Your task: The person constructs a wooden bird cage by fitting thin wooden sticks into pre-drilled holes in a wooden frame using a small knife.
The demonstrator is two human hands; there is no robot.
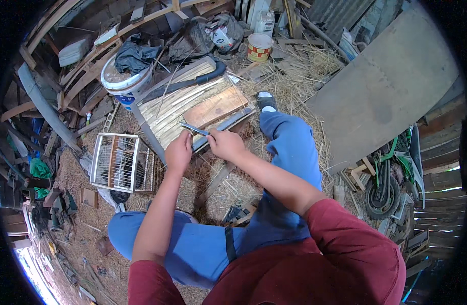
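Left hand (178, 151) and right hand (226, 144) sit close together, fingers closed on a thin bamboo strip (194, 128) over the low desk's (153, 137) edge. Beyond lie split strips (167, 114), a wooden board (215, 107) and a white bucket (128, 84).

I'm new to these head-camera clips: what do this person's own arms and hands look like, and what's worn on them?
Both forearms are bare, with short dark red sleeves ending above the elbows. The left hand and right hand wear no gloves; no watch or rings show.
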